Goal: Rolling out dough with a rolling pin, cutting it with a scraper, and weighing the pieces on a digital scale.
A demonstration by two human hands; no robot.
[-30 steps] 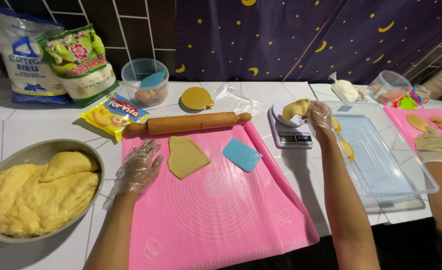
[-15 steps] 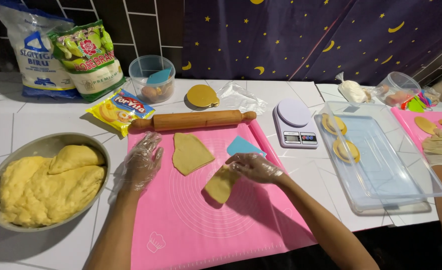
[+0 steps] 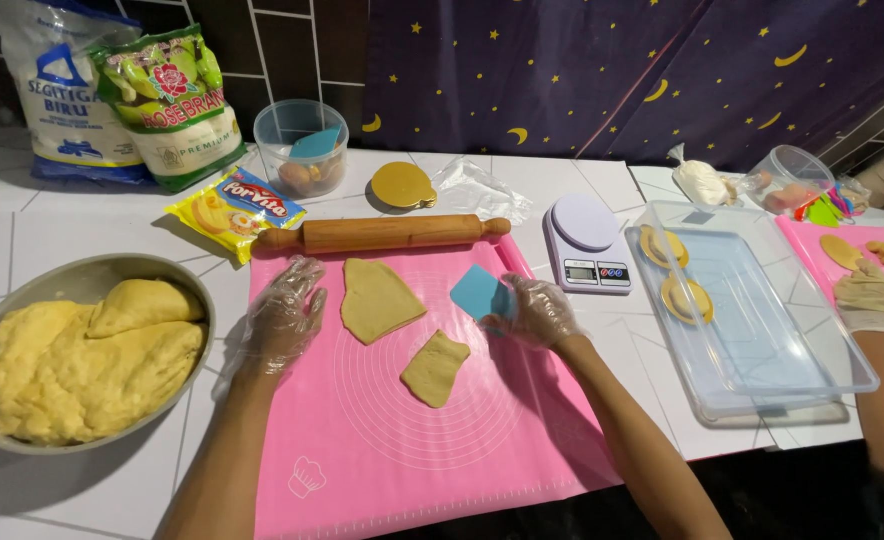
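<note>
— While the pink silicone baking mat carries two flat yellow dough pieces, where are the hands?
— Gloved left hand lies flat, fingers spread, beside the larger piece; gloved right hand pinches a blue plastic scraper above the smaller dough piece.

Kitchen: tiled counter, rolling pin

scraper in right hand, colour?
Light blue scraper, gripped by the gloved right hand; head view.
</note>
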